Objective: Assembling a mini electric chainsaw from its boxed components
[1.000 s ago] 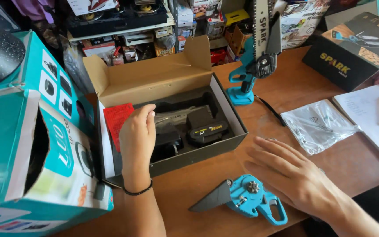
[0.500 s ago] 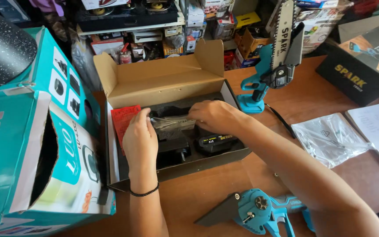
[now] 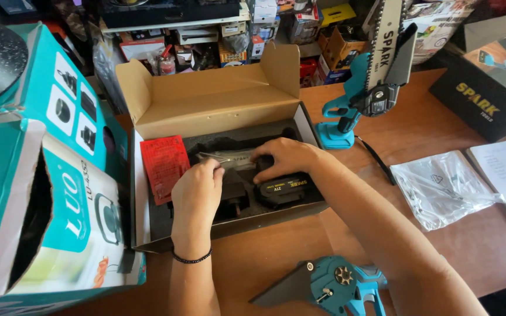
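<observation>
Mid-frame, unpacking step: left hand (image 3: 197, 190) and right hand (image 3: 285, 158), fingers clamped on a clear packet (image 3: 232, 158) inside the cardboard box (image 3: 206, 105); lifting it clear of the foam probably comes next.

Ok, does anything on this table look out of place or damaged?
Yes: the teal carton on the left has a torn, gaping side. A blue tool part lies loose near the table edge. Both hands are inside the open cardboard box.

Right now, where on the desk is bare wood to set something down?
Bare desk lies between the upright saw and clear bag, and in front of the open box. Inside it, both hands crowd the foam.
</observation>
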